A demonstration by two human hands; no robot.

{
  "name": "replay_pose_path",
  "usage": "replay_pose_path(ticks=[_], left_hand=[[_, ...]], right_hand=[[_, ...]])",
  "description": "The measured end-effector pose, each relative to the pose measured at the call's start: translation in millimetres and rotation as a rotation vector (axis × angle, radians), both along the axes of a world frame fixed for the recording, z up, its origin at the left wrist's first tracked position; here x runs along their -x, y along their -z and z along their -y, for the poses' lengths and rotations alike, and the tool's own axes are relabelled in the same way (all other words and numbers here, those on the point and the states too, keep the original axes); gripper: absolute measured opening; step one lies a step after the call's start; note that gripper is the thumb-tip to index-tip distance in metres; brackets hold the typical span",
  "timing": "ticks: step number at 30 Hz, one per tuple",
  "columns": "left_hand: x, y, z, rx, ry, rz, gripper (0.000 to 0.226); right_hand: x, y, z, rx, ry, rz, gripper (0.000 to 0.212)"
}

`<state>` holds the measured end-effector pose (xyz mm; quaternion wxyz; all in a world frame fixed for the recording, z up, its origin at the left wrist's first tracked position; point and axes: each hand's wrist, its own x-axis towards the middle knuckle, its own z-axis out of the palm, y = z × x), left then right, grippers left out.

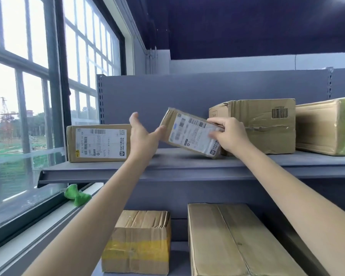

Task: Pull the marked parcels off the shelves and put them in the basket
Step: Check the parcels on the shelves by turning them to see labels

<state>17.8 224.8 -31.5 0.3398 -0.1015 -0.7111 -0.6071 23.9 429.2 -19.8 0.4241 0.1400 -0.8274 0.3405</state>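
Four brown cardboard parcels on grey upper shelf [187,166], two below. Right hand [230,136] grips small tilted labelled parcel [189,132]; left hand [142,134] open, fingers spread, touching its end.

A small brown cardboard parcel [189,132] with a white shipping label on its face is tilted, its right end gripped by the right hand [230,134]. Its left edge lies just beside the open left hand's [141,134] fingertips.
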Motion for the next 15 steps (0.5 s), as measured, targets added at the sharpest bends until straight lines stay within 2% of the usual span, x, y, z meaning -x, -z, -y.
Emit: replay_pose_path(ticks=[2,4,6,11,15], left_hand=[[0.7,0.6,8.2,0.217,-0.119,-0.086,0.064],[1.0,1.7,6.6,0.416,-0.154,-0.106,0.049],[0.3,3.9,0.2,0.562,-0.203,-0.126,0.046],[0.5,10.4,-7.2,0.729,-0.320,-0.238,0.046],[7.5,13.9,-7.0,0.930,-0.373,-0.247,0.050]], right_hand=[[1.2,1.3,1.0,-0.068,-0.021,0.041,0.034],[3.5,0.8,5.1,-0.106,-0.042,0.051,0.034],[6.3,0.8,8.4,-0.119,-0.003,0.012,0.037],[8.8,8.1,9.1,-0.107,0.089,-0.076,0.036],[11.9,7.8,10.6,-0.382,0.093,0.082,0.057]])
